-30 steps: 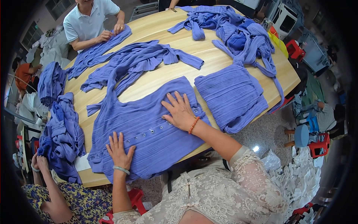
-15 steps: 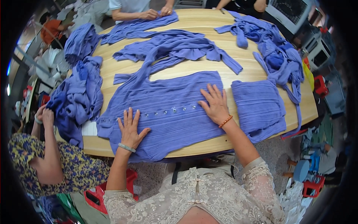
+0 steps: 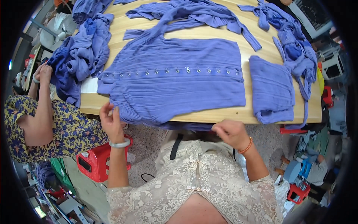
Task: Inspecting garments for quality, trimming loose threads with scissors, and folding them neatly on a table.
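Observation:
A blue-purple ribbed knit cardigan (image 3: 179,89) lies flat on the wooden table, its row of round buttons running across from left to right. My left hand (image 3: 112,121) is at the cardigan's lower left edge, fingers half bent, with a gap between thumb and forefinger. Just off the table's front edge is my right hand (image 3: 233,132), its fingers curled in. Purple fabric (image 3: 190,127) hangs along that edge, and its end is beside my right fingertips; whether they grip it is hidden. A folded purple garment (image 3: 272,89) lies right of the cardigan.
Heaps of purple knitwear lie at the left (image 3: 87,48) and right (image 3: 298,48) of the wooden table (image 3: 209,116), with another garment (image 3: 201,15) beyond. A co-worker in a flowered dress (image 3: 63,127) works at the left. A red stool (image 3: 93,164) stands below.
Both hands have left the cardigan's top surface and drawn back to the table's front edge, the fingers bending. The view has tilted down, so the table appears higher.

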The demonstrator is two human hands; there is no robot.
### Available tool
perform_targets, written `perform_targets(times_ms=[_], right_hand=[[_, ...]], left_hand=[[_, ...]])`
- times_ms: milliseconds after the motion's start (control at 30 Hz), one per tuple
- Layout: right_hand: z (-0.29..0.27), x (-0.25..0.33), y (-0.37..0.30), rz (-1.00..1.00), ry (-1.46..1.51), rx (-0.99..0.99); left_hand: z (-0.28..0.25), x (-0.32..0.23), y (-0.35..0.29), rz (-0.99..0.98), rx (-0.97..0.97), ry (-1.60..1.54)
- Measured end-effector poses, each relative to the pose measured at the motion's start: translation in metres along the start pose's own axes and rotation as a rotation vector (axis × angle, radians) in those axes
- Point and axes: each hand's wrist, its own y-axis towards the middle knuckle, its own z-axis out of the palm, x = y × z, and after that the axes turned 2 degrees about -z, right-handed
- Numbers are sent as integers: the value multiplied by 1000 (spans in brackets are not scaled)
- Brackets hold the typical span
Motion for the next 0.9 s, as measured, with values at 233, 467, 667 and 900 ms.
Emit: perform_targets(times_ms=[233,467,667,900], right_hand=[[46,-72,-84,206,-513,123],[44,-91,-92,497,-365,211],[26,-60,-98,409,-301,196],[-16,-15,-83,358,162,-22]], left_hand=[[-15,40,-57,-453,-120,-273],[-21,67,-50,-701,42,-491],[-21,41,-55,-603,147,-477],[-18,2,-36,-573,215,-452]])
